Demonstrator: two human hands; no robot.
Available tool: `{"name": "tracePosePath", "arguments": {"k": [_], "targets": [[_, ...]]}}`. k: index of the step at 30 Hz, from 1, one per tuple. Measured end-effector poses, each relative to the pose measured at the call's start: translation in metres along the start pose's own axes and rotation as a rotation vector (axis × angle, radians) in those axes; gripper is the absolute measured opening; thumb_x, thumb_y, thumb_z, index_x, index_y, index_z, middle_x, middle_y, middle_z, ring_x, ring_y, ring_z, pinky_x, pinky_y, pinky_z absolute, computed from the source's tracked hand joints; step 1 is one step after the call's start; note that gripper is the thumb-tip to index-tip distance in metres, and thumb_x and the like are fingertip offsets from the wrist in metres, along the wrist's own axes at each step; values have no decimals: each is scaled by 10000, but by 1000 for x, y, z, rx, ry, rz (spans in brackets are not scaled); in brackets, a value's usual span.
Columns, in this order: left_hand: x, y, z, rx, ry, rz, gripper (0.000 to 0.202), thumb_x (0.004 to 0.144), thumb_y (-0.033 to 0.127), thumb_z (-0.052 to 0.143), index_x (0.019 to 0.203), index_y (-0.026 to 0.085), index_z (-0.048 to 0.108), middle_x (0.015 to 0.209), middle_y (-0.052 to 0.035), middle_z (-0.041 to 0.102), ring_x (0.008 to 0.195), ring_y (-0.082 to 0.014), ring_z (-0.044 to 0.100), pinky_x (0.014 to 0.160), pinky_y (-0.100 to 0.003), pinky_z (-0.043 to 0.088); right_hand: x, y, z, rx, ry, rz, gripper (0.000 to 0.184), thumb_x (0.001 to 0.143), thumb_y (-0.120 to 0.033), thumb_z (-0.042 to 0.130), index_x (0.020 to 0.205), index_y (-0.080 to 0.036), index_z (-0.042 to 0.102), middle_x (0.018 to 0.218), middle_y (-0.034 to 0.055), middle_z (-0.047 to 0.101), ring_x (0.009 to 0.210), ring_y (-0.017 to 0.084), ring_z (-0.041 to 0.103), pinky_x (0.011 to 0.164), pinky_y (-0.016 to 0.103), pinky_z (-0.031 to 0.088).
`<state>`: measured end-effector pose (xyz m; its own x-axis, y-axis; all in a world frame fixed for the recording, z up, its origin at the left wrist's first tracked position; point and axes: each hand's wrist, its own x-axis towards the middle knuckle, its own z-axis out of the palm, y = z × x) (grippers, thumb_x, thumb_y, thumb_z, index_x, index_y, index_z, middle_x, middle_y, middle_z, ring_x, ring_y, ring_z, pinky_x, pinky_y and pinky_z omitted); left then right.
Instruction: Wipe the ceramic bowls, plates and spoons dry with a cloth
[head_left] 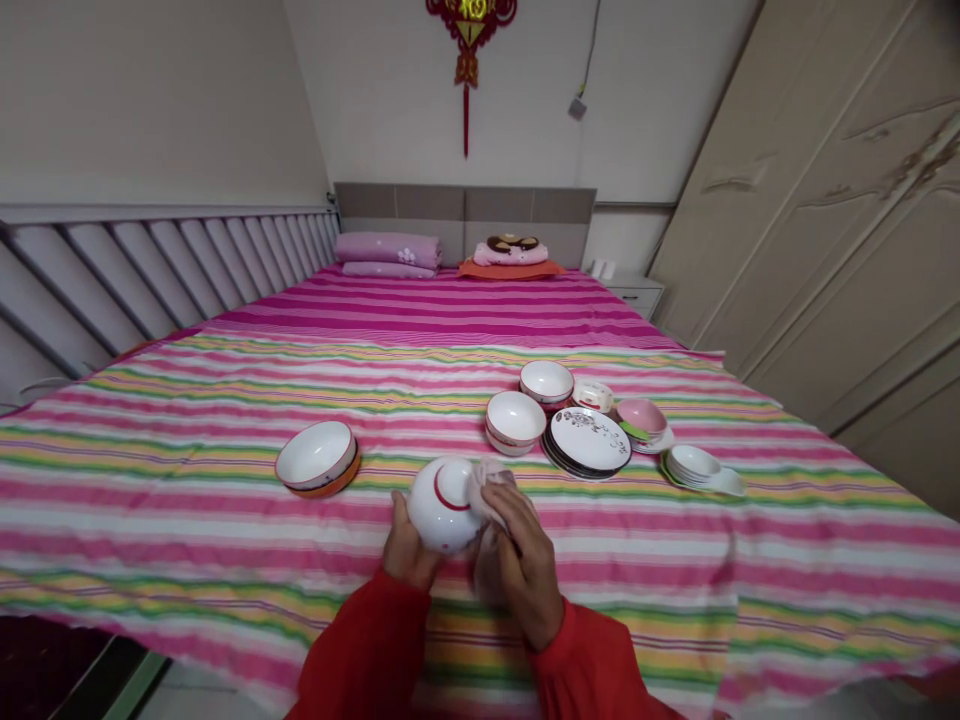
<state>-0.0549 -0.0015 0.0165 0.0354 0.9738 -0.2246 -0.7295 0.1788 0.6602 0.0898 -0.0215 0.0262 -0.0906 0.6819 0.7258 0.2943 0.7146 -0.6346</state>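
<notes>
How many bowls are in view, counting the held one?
6: held bowl in left hand, right hand pressing cloth on it; orange-sided bowl far left; two white bowls at centre; small patterned bowl and pink bowl by the plate. Stacks may hide more.

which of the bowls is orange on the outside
The lone bowl at far left, set apart from the rest; no other shows orange, only white, red bands or pink.

A home bedroom here: a wide bed [465, 330] under striped sheets, folded pillows [388, 250] at the headboard [465, 205], a tall wardrobe [840, 220] alongside.
</notes>
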Motion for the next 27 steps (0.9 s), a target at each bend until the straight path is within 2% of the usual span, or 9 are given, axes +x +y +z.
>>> {"name": "tracePosePath", "arguments": {"k": [3,5,9,12,15,17,20,23,27], "targets": [[-7,2,21,-173,-13,-37,713,824,650,289,1288,135,456,1163,-133,621,1173,-285,500,1022,-419,355,18,-10,-1,-84,-52,-80,451,841,-70,378,1233,-238,523,1171,88,584,1143,239,474,991,510,369],[-11,4,26,-205,-18,-20,680,841,621,296,1303,145,445,1191,-136,606,1161,-275,514,1023,-422,352,22,-13,0,-114,-86,-91,432,829,-54,380,1191,-227,539,1100,90,597,1066,231,494,948,495,395],[-15,9,19,-179,-32,7,675,827,626,339,1316,171,436,1211,-128,597,1145,-275,527,1014,-432,359,24,-12,-9,-104,-212,-156,331,819,-38,365,994,-203,591,909,75,604,900,213,502,803,424,451],[-15,10,17,-158,-27,-14,671,827,630,332,1309,178,447,1199,-125,607,1143,-271,531,1006,-428,371,26,-10,-20,-124,-150,-151,283,828,-46,367,883,-209,592,810,56,575,844,206,498,763,409,449],[-16,11,22,-147,-25,-10,666,829,629,329,1290,168,470,1164,-126,627,1122,-271,548,984,-425,398,24,-14,-23,-135,-28,-178,333,820,-36,370,1006,-224,572,923,72,583,939,220,505,847,462,423],[-17,10,25,-124,-25,-9,677,817,631,364,1254,134,507,1130,-139,642,1096,-278,564,965,-415,420,20,-18,-20,-152,-109,-277,399,787,-37,395,1112,-218,538,1042,97,569,1024,240,486,886,485,413],[-18,8,27,-72,-6,-21,666,800,615,427,1194,94,559,1070,-155,665,1046,-282,592,933,-396,450,16,-21,-11,-197,-263,-387,438,741,-56,440,1148,-193,527,1105,119,535,1071,256,455,902,481,423],[-19,6,27,-30,1,-1,651,800,603,444,1192,97,559,1063,-153,668,1028,-271,603,913,-383,465,20,-17,-8,-202,-206,-321,382,761,-71,452,1109,-194,549,1098,114,517,1077,253,447,923,487,400],[-19,3,28,52,42,72,662,798,624,423,1207,117,546,1054,-139,674,1003,-259,617,880,-367,483,35,-11,-9,-90,-109,-34,231,840,-163,460,1032,-209,580,1034,84,539,1033,227,474,899,433,395]]}}
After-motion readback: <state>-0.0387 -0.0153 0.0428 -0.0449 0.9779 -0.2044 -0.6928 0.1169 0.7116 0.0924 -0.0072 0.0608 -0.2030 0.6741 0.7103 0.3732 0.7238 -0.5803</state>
